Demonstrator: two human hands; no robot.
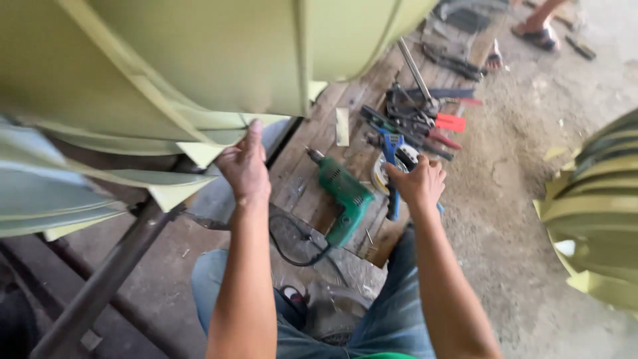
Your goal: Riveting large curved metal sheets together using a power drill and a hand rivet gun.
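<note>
My left hand [244,166] reaches up and presses its fingers against the lower edge of a large pale-green sheet-metal piece [199,60]; it holds nothing else. My right hand [420,183] is lower, over the wooden board [332,143], closed around the blue handles of a hand tool [392,174] whose head points away from me. A green electric drill [342,199] lies on the board between my hands, its black cord looping toward my knees.
A pile of pliers, snips and red-handled tools [425,116] lies farther along the board. A dark steel frame bar [113,272] runs at lower left. Stacked green metal pieces [591,213] sit at right on the dusty floor. Another person's sandalled foot [535,33] shows at top right.
</note>
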